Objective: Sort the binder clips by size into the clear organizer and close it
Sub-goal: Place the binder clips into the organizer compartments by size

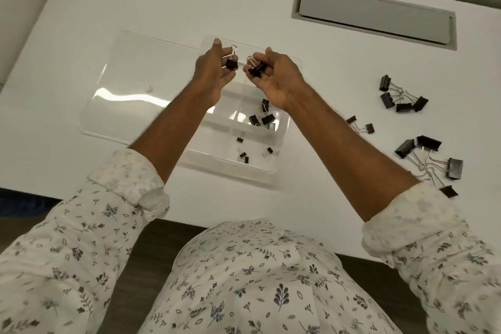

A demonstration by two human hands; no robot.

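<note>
The clear organizer point(280, 141) lies open on the white table, its lid point(130, 89) flat to the left. Above its far end, my left hand point(214, 70) pinches one medium black binder clip point(231, 62). Beside it, my right hand point(273, 76) holds a small bunch of medium clips point(256, 69) in curled fingers. Medium clips point(263, 116) sit in a middle right compartment. Small clips point(242, 156) lie in the near compartments.
Loose black clips lie on the table right of the organizer: a medium group point(401, 97), a pair point(362, 125) and large ones point(431, 160). A grey recessed cable tray point(374, 13) is at the far right. The table's near edge point(189, 214) runs below the organizer.
</note>
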